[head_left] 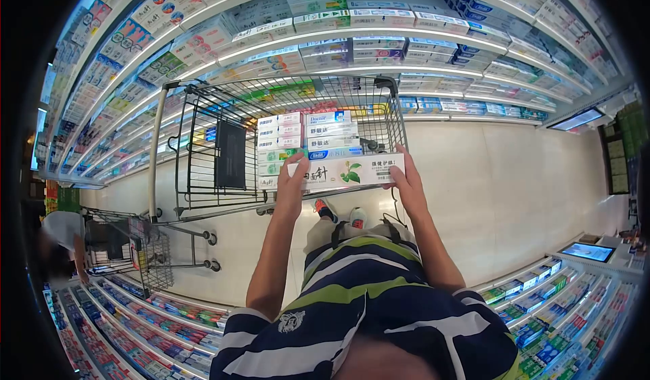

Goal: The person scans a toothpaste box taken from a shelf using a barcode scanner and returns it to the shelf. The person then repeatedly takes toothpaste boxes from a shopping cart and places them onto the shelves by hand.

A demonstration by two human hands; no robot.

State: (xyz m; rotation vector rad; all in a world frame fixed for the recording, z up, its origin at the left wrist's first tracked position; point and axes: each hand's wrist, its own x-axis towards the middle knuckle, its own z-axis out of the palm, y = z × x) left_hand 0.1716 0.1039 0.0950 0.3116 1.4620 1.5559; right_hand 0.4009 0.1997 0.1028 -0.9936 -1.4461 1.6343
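A long white toothpaste box, printed with dark characters and a green leaf, is level in front of my body. My left hand is closed around its left end, and my right hand grips the right end. Just beyond it, two columns of toothpaste boxes lie inside the wire shopping cart. The nearest boxes in the right column are partly hidden by the held one. More colourful packs show through the cart's far side.
Shelves packed with boxes curve along the far side. More stocked shelves run behind me on both sides. At the left, a person in a grey top stands near a second cart. Pale floor stretches to the right.
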